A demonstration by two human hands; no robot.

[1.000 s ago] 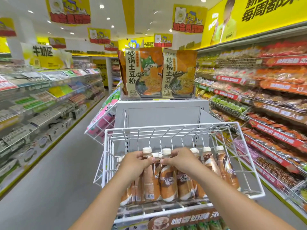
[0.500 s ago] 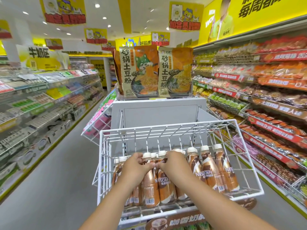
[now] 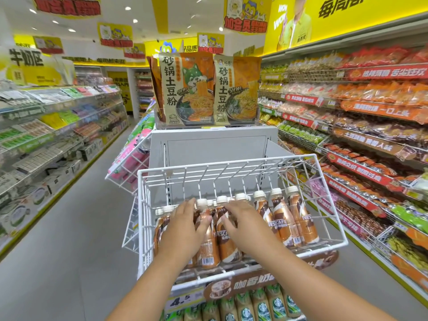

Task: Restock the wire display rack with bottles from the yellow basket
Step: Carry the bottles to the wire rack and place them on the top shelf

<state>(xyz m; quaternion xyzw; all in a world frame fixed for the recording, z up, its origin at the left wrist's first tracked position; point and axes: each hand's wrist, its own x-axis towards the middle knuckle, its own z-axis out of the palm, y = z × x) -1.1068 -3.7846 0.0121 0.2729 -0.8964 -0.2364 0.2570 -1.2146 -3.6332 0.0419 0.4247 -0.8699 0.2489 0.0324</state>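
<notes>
White wire rack (image 3: 333,205) | both hands (image 3: 185,228) apparently resting on bottles (image 3: 283,223)

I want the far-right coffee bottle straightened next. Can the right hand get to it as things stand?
Probably yes. The right hand rests on the middle bottles, and the far-right bottle stands just beside it in the open-topped wire rack, with nothing above or between them.
</notes>
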